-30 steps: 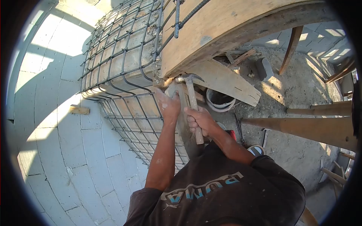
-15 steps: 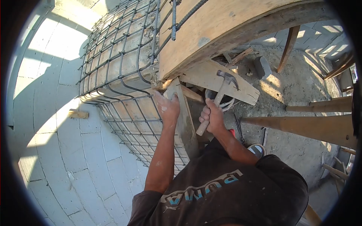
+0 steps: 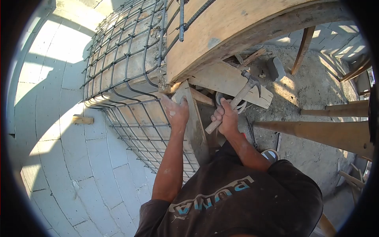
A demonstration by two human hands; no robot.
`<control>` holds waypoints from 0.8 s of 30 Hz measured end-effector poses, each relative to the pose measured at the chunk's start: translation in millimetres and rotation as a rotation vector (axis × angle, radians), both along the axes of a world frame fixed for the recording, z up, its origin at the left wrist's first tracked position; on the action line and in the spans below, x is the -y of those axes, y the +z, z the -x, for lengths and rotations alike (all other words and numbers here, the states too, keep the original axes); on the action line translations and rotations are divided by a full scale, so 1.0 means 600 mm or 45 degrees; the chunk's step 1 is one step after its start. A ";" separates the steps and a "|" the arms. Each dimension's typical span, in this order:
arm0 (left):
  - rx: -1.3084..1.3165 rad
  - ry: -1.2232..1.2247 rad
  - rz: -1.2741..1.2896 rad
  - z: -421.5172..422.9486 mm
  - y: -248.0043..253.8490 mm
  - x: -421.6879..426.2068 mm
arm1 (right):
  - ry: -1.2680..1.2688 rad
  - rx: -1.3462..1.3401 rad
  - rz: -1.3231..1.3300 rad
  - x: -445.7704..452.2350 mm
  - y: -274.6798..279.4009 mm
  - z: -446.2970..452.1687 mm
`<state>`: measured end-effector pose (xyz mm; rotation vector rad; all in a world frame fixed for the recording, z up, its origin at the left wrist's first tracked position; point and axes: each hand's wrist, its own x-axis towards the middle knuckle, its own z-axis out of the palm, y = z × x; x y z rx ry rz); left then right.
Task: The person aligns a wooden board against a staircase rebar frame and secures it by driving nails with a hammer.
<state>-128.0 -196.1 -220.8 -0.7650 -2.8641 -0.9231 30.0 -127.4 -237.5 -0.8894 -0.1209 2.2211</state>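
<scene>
My left hand (image 3: 176, 111) is closed on the upper end of an upright wooden board (image 3: 191, 118), just under the corner of the formwork. My right hand (image 3: 228, 117) is wrapped round the wooden handle of a claw hammer (image 3: 240, 96). The hammer's head points up and to the right, apart from the board. Left of my left hand, a rebar grid (image 3: 127, 80) covers the wooden formwork. A curved plywood form (image 3: 221, 31) runs above both hands. What my left fingertips touch behind the board is hidden.
A loose plywood piece (image 3: 225, 81) and a partly hidden bucket lie behind the hammer. Wooden props (image 3: 316, 130) cross the right side. A grey block (image 3: 276, 69) rests on the rough floor. A block wall (image 3: 75, 158) stands at the left, with a short wood piece (image 3: 83, 119) on it.
The hammer in my right hand has swung away from the board's top, to the right. My left hand keeps its hold on the board.
</scene>
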 end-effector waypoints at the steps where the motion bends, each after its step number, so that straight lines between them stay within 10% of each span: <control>1: -0.040 -0.007 0.007 0.003 -0.007 0.001 | 0.071 0.014 -0.035 0.002 -0.001 -0.002; 10: 0.103 -0.018 0.061 0.001 0.012 0.000 | -0.148 -0.037 0.070 0.023 0.008 0.029; 13: 0.065 -0.039 0.034 -0.002 0.005 0.000 | 0.988 0.152 -0.111 0.076 -0.010 0.055; 23: 0.081 -0.016 0.037 -0.005 0.023 -0.005 | -0.050 -0.054 0.111 0.046 0.004 0.036; 24: 0.091 -0.009 0.041 -0.008 0.026 -0.006 | 0.336 0.045 0.048 0.069 0.003 0.040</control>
